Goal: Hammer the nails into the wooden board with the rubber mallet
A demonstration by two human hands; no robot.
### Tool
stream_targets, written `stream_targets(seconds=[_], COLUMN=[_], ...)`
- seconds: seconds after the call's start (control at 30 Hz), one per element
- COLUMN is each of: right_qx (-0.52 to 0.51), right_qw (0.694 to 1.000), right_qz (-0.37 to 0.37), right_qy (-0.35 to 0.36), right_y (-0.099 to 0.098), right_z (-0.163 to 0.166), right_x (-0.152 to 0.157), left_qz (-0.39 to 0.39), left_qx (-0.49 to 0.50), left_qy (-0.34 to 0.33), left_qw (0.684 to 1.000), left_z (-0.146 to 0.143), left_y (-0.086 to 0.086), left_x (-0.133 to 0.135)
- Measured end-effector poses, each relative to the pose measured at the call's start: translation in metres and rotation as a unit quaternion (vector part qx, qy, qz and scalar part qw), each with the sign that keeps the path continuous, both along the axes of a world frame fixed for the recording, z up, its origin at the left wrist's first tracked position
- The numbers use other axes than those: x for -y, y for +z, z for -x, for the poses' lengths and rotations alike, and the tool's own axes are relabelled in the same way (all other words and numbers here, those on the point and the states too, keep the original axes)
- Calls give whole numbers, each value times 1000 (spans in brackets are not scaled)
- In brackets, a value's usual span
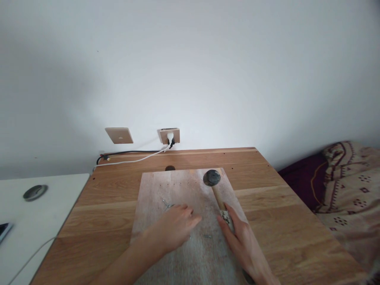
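My right hand (240, 237) is wrapped round the handle of a rubber mallet (219, 196). The mallet has a round black head, raised at the far end of its wooden handle, and a worn white patch near my fingers. My left hand (177, 225) is over the middle of a pale, scuffed board (154, 190), its fingers curled. Whatever is in those fingers, if anything, is hidden. Just beyond the left hand lie a few small metal pieces like nails (168, 204), partly covered by it. Another thin metal piece (208, 236) rests on the board between my hands.
A row of small dark holes or marks (174, 183) runs across the board's far part. Beneath is a wooden table (103, 213) against the wall. A plugged-in white cable (133, 161) trails along its back edge. A white table (35, 213) adjoins at left; patterned fabric (353, 190) lies at right.
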State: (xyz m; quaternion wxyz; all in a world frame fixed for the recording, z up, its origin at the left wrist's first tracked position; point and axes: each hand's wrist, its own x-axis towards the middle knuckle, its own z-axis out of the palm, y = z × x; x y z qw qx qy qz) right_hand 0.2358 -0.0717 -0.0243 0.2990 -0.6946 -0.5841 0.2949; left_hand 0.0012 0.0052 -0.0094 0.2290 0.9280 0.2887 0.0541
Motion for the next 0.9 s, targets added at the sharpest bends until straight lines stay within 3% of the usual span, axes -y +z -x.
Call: stream_targets(seconds=[0.2, 0.47, 0.63, 0.9], right_qx=[-1, -18, -29, -2], right_qw=[999, 998, 998, 1000], right_qz=[-6, 6, 9, -1], right_qy=[-36, -56, -54, -26], right_y=[-4, -6, -8, 2], right_z=[-3, -5, -7, 1], right_x=[0, 9, 12, 0], left_qz=[20, 25, 14, 7], left_qx=[78, 199, 223, 235], left_qy=[31, 208, 236, 232], left_qw=[996, 957, 946, 944], left_z=[-6, -43, -49, -48], left_y=[-9, -35, -47, -48], left_x=[-29, -87, -91, -86])
